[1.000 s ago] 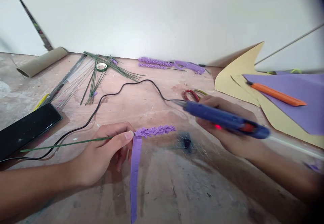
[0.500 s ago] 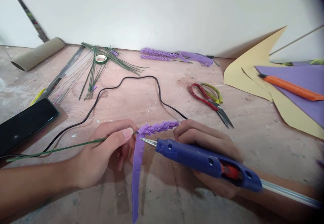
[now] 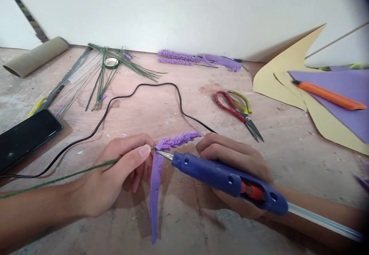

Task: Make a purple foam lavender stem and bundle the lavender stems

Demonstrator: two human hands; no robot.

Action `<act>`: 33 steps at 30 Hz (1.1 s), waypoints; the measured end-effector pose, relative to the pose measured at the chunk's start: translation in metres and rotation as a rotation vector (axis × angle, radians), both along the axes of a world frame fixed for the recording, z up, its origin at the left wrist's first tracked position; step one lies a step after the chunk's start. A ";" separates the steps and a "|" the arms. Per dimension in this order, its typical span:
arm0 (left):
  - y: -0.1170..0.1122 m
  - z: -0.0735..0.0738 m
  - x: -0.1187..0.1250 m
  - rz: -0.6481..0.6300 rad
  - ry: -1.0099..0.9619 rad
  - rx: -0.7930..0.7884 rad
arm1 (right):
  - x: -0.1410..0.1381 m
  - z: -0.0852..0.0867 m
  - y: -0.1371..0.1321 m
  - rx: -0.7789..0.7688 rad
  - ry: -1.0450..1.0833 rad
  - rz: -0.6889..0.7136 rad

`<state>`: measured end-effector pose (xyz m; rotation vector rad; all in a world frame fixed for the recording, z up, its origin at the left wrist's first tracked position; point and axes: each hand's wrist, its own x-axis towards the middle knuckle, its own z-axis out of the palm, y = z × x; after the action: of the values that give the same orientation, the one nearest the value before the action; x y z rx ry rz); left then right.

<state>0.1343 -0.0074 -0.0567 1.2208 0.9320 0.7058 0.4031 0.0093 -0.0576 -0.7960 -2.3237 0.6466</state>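
Between thumb and fingers, my left hand pinches a green wire stem that runs back over my forearm. At the stem's far end, a fringed purple strip is wound into a flower spike. The unwound part of the purple strip hangs down from the base of the spike. My right hand is closed around a blue glue gun, its fingers partly hidden behind the body. The metal nozzle touches or nearly touches the top of the strip, beside my left fingertips. A clear glue stick sticks out of the gun's back.
Red-and-yellow-handled scissors lie beyond my right hand. A black cord loops across the table. Farther back are green wires, a tape roll, finished purple spikes, a cardboard tube, a phone and an orange cutter.
The glue gun's nozzle has moved slightly left and up to the strip's top, by my left fingertips. The spike has tilted up a little, and the stem's tail lies lower across my forearm.
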 end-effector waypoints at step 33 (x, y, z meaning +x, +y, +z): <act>0.000 -0.001 0.001 0.013 0.037 0.028 | -0.002 0.005 -0.001 -0.029 0.031 0.044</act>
<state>0.1349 -0.0074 -0.0577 1.2572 0.9638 0.7116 0.4011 0.0087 -0.0531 -0.7452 -2.3141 0.7086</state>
